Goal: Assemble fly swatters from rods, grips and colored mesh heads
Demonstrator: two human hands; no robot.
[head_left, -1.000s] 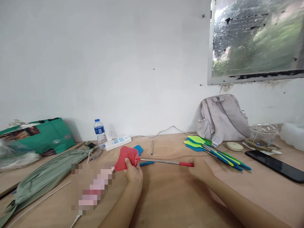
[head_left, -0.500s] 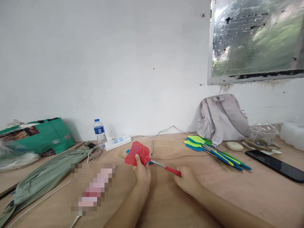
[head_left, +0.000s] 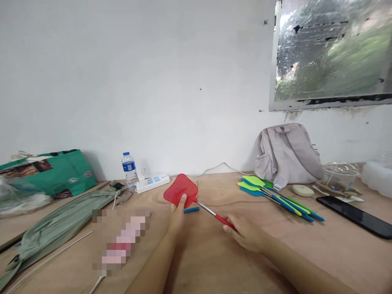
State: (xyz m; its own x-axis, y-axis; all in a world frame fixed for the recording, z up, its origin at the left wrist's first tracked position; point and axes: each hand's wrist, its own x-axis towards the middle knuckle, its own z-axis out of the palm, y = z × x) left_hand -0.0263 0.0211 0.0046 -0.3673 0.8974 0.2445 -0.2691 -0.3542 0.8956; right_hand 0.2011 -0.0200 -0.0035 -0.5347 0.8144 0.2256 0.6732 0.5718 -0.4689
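Observation:
Both hands are on a red fly swatter (head_left: 181,190) with a perforated head, a silver metal shaft and a red grip. My left hand (head_left: 177,212) pinches the lower part of the head, thumb on top and the other fingers mostly hidden beneath. My right hand (head_left: 247,233) is closed round the end of the red grip. Behind the swatter, on the wooden table (head_left: 208,261), lies an item with a blue handle (head_left: 191,210); most of it is covered. To the right lie several blue, yellow-green and green fly swatters (head_left: 280,199) in a loose pile.
A grey backpack (head_left: 288,155) leans on the wall, near a round whitish object (head_left: 303,190), a clear plastic cup (head_left: 340,176) and a black phone (head_left: 355,216). Leftward are a power strip (head_left: 153,183), a water bottle (head_left: 130,169), a green bag (head_left: 70,173), grey-green cloth (head_left: 64,220) and a blurred-out object (head_left: 122,243).
The swatter's head has risen slightly and tilted, uncovering more of the blue handle. My left hand has moved a little left; my right hand has turned and shifted slightly right on the grip.

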